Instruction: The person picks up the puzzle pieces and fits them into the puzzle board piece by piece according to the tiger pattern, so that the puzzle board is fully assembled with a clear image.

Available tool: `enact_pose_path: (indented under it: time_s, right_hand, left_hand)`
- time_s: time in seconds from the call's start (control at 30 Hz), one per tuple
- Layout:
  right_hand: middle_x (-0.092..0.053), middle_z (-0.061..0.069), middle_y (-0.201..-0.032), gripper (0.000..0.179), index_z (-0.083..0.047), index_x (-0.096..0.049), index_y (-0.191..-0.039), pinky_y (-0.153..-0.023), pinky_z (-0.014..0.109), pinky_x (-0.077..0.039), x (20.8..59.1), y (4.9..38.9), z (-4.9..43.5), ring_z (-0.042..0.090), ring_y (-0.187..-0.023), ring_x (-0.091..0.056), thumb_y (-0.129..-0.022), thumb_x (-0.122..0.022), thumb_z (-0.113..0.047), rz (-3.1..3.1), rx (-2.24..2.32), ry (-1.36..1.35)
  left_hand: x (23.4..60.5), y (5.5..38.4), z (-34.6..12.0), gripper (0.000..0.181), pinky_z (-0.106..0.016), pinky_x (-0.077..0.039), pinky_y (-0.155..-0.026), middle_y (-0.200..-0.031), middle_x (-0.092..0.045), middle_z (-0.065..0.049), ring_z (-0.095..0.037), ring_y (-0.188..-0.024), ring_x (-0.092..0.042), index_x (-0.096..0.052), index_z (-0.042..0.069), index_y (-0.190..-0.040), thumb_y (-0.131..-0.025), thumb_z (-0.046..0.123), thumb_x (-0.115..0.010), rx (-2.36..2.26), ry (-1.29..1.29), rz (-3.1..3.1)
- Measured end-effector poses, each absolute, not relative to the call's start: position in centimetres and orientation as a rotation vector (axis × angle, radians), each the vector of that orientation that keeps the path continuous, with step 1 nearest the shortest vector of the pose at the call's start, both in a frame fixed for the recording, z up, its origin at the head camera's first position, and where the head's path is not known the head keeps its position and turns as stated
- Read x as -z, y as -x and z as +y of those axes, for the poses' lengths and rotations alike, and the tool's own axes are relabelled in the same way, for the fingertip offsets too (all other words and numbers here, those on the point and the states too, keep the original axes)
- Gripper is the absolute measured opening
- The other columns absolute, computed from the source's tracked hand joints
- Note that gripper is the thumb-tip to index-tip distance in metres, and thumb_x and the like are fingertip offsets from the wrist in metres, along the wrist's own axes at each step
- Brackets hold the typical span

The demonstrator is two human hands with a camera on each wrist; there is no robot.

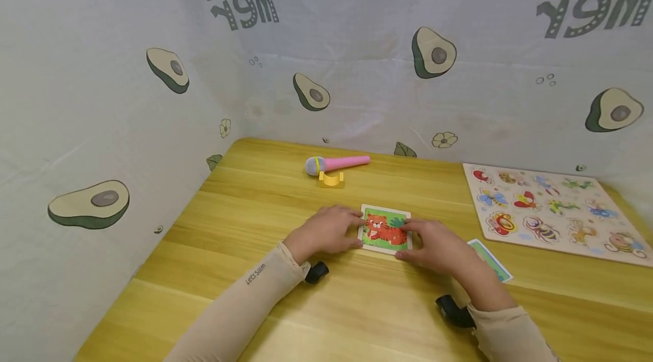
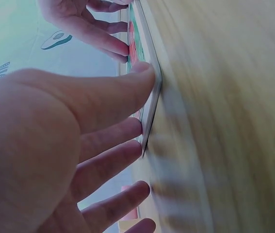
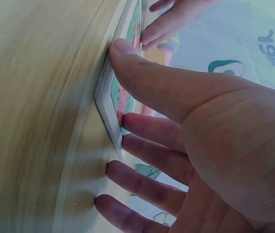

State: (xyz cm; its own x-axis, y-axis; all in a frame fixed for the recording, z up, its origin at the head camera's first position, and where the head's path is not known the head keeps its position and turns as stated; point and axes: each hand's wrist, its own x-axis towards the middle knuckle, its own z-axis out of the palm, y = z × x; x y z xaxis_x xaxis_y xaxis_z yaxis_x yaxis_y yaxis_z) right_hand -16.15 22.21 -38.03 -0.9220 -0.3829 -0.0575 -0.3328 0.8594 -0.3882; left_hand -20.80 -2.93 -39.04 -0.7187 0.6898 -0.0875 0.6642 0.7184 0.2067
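A small square tiger picture puzzle (image 1: 385,230) in a pale wooden frame lies flat on the table. My left hand (image 1: 333,230) rests at its left side, the thumb on the near edge of the frame and two fingertips at the side edge. On the right side my right hand (image 1: 433,244) mirrors this, thumb on the near rim and index fingertip on the picture. In both wrist views the fingers are spread and fairly straight, and the outer ones stand off the frame. Partly behind the right hand and forearm lies a green card (image 1: 491,260) with a white border.
A pink toy microphone (image 1: 339,164) lies toward the back, with a yellow curved stand (image 1: 331,180) just in front of it. At the right is a wooden insect puzzle board (image 1: 556,212). A pale avocado-print curtain (image 1: 367,107) borders the wooden table (image 1: 326,316) at the back and left.
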Motion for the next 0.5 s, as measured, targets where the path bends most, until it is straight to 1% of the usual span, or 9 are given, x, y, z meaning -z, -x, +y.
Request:
enact_pose_path:
  time_s: [0.23,0.5]
  right_hand:
    - [-0.048,0.033,-0.14,0.067,0.003,-0.065,-0.127,-0.101,0.066,-0.036,37.79,16.26,22.3,0.054,-0.128,-0.043,-0.083,-0.082,-0.044,2.898,0.493,0.522]
    - [-0.046,0.035,-0.14,0.067,0.004,-0.063,-0.128,-0.1,0.066,-0.037,37.9,16.02,22.48,0.055,-0.127,-0.043,-0.084,-0.081,-0.043,2.911,0.481,0.527]
  left_hand:
    - [38.78,21.08,-2.51,0.052,-0.045,-0.034,-0.111,-0.15,-0.049,0.002,-0.022,-0.139,-0.043,-0.058,0.021,-0.145,-0.098,0.043,-0.065,-0.207,-1.12,2.771]
    - [38.92,20.96,-2.12,0.047,-0.044,-0.034,-0.111,-0.149,-0.051,0.002,-0.021,-0.138,-0.045,-0.06,0.02,-0.143,-0.1,0.039,-0.063,-0.203,-1.119,2.783]
